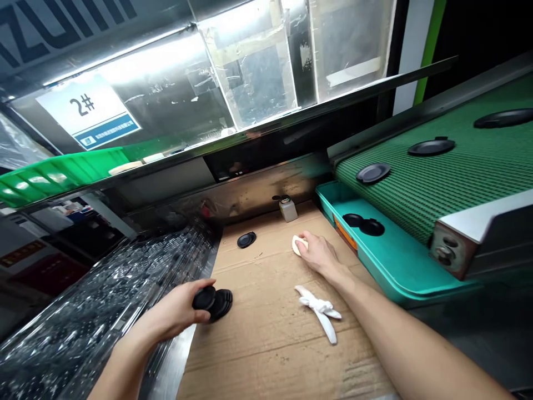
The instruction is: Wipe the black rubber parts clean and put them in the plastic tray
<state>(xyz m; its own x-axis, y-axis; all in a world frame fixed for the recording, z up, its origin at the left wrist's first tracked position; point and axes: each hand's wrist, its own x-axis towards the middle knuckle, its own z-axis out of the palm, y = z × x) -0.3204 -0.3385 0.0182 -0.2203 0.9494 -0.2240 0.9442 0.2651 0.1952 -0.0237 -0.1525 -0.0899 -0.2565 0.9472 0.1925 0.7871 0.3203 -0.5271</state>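
My left hand (177,310), at the left edge of the cardboard sheet (258,350), is closed on a round black plastic disc (204,299). Right beside it, partly behind, is a small stack of similar black discs (224,304); whether they are gripped too is unclear. Farther up the cardboard, my right hand (320,253) pinches a flat, whitish round pad (298,245), partly hidden by the fingers. A single black disc (246,239) lies flat to the left of it. Below my right hand rests a knotted white cloth (320,306).
A small bottle (288,209) stands at the cardboard's back edge. To the right, a teal bin (400,272) holds two black discs under a green conveyor belt (470,161) carrying several more. Clear plastic trays (137,283) lie left; a green basket (62,172) sits on the upper ledge.
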